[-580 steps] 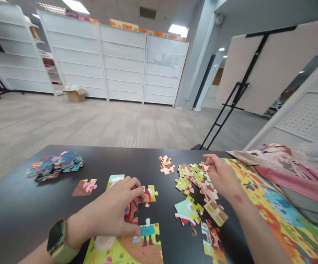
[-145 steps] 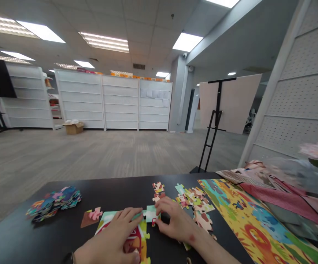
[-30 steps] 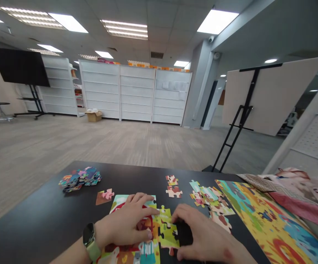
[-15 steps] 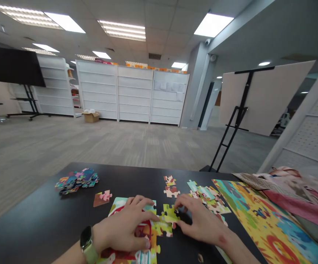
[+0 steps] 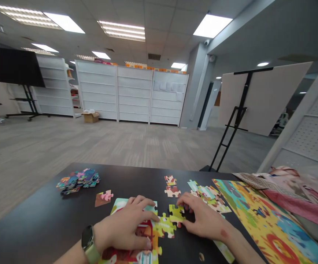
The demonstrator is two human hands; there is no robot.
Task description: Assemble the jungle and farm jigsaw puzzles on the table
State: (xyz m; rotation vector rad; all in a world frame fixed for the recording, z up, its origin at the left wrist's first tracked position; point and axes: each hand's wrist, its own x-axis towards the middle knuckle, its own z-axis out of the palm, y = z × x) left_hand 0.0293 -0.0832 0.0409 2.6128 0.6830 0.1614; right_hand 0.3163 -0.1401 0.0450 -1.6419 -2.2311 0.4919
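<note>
My left hand, with a watch on its wrist, lies spread over a partly assembled jigsaw puzzle at the table's front. A green puzzle piece juts from the puzzle's right side, by my left fingertips. My right hand pinches another green puzzle piece at its right edge, between thumb and fingers. This piece lies very close to the jutting one, up and to its right. Two brown-and-white pieces lie farther back. Beyond my right hand is a loose heap of puzzle pieces.
A pile of blue puzzle pieces sits at the back left of the black table, with a brown-and-pink pair nearer. At right are a colourful animal picture sheet and a cloth bag. A small brown bit lies in front.
My right hand has moved slightly right, drawing the green piece away from the jutting piece. My left hand stays on the puzzle.
</note>
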